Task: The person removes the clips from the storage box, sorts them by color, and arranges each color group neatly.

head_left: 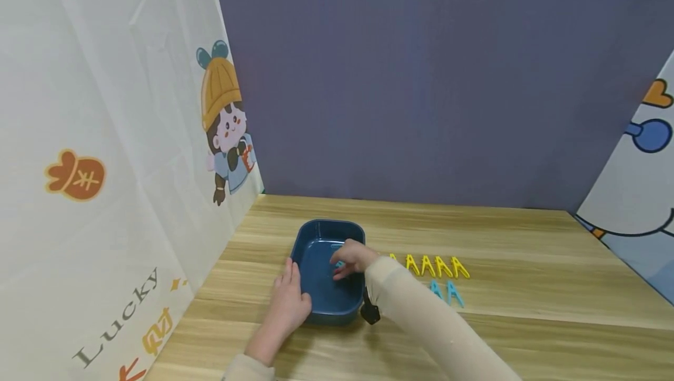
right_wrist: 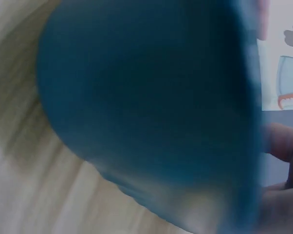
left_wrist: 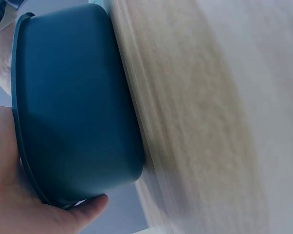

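A dark blue plastic basin [head_left: 329, 313] stands on the table. My left hand [head_left: 289, 299] holds its near left corner, with the fingers along the outside of the left wall and the thumb at the rim; the left wrist view shows this hand [left_wrist: 20, 195] against the basin's wall [left_wrist: 78, 107]. My right hand [head_left: 354, 258] reaches over the right rim into the basin, thumb and finger apart. A light blue clothespin [head_left: 340, 264] shows partly in the gap between them; whether they touch it is unclear. In the right wrist view, fingers [right_wrist: 283, 141] appear beyond the blurred basin wall [right_wrist: 151, 97].
On the wooden table [head_left: 526, 264], right of the basin, several yellow clothespins [head_left: 427, 265] lie in a row, with light blue clothespins [head_left: 454, 293] nearer. My right forearm partly hides them. A printed white sheet [head_left: 131, 106] borders the left side and a grey-blue panel [head_left: 411, 76] the back.
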Available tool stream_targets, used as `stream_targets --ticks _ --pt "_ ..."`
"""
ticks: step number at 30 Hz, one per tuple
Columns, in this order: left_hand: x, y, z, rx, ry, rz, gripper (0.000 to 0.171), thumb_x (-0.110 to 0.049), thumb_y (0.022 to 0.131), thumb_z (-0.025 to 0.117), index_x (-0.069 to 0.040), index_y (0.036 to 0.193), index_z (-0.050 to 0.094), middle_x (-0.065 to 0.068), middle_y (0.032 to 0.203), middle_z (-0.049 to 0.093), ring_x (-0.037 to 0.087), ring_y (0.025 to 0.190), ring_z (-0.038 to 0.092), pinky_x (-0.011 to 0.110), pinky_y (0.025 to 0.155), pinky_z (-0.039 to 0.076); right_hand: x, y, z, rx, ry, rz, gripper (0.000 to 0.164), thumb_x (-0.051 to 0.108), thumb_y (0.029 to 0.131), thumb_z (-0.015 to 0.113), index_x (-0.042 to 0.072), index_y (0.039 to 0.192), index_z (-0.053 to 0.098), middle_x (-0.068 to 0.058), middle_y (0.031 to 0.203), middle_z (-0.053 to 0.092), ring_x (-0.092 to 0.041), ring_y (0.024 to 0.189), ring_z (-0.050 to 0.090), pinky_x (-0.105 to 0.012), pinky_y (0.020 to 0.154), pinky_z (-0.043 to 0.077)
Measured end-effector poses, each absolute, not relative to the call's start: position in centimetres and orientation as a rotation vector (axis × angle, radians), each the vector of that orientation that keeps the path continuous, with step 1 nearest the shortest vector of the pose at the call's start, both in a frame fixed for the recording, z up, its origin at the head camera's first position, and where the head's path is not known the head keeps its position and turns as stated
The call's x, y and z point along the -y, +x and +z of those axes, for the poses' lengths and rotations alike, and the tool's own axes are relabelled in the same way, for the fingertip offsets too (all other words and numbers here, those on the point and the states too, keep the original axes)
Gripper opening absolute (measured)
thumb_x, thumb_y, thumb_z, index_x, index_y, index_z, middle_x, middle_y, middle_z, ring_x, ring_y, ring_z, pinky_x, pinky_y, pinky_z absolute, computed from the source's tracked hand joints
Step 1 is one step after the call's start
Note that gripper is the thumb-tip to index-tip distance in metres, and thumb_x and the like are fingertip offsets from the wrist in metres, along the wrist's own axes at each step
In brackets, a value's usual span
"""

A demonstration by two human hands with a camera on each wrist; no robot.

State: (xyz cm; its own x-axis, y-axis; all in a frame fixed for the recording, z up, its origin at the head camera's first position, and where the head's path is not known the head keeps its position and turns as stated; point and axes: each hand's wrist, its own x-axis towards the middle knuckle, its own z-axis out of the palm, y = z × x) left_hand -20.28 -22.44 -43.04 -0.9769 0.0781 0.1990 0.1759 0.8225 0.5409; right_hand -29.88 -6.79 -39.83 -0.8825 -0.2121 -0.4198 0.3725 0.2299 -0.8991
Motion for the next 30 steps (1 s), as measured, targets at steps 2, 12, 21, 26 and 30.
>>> stream_targets --ticks 2,12,21,26,30 --pt "22.4 -20.3 -43.0 2.846 -0.195 -0.866 0.064 -0.006 0.080 0.054 0.017 0.135 0.029 0.027 0.146 0.018 0.045 0.122 0.029 0.054 0.097 0.030 6.9 -29.7 -39.9 -2.050 0.144 -1.656 0.063 -0.010 0.081 0.056 -0.016 0.134 0.023 -0.028 0.113 0.045 -0.040 0.090 0.061 -0.039 0.072 0.052" --pt "22.5 -20.3 -43.0 2.819 -0.213 -0.854 0.064 -0.005 0.079 0.053 0.019 0.133 0.030 0.029 0.145 0.019 0.046 0.121 0.030 0.054 0.097 0.030 7.2 -29.7 -40.6 -2.050 0.117 -1.646 0.053 -0.012 0.081 0.054 -0.018 0.128 0.031 -0.023 0.088 0.055 -0.035 0.082 0.065 -0.035 0.073 0.052" --pt "22.5 -20.2 -42.8 2.824 -0.211 -0.874 0.064 -0.005 0.079 0.053 0.019 0.133 0.029 0.029 0.146 0.018 0.046 0.122 0.028 0.054 0.098 0.029 7.9 -29.3 -40.9 -2.305 0.011 -1.368 0.014 -0.010 0.080 0.054 -0.009 0.094 0.053 -0.014 0.065 0.055 -0.016 0.045 0.058 -0.028 0.053 0.053" --pt "22.5 -20.1 -42.8 2.822 -0.219 -0.864 0.064 -0.005 0.078 0.053 0.019 0.133 0.029 0.029 0.145 0.019 0.047 0.122 0.028 0.054 0.098 0.028 8.2 -29.1 -41.4 -2.294 0.035 -1.313 0.038 -0.011 0.079 0.057 -0.011 0.116 0.046 -0.016 0.069 0.058 -0.014 0.044 0.057 -0.026 0.053 0.053" --pt "22.5 -20.2 -42.8 2.825 -0.213 -0.856 0.064 -0.005 0.078 0.053 0.019 0.133 0.030 0.029 0.145 0.019 0.047 0.122 0.029 0.054 0.098 0.028 8.3 -29.1 -41.9 -2.308 0.024 -1.315 0.030 -0.011 0.077 0.059 -0.009 0.106 0.049 -0.014 0.065 0.058 -0.012 0.041 0.054 -0.023 0.048 0.051"
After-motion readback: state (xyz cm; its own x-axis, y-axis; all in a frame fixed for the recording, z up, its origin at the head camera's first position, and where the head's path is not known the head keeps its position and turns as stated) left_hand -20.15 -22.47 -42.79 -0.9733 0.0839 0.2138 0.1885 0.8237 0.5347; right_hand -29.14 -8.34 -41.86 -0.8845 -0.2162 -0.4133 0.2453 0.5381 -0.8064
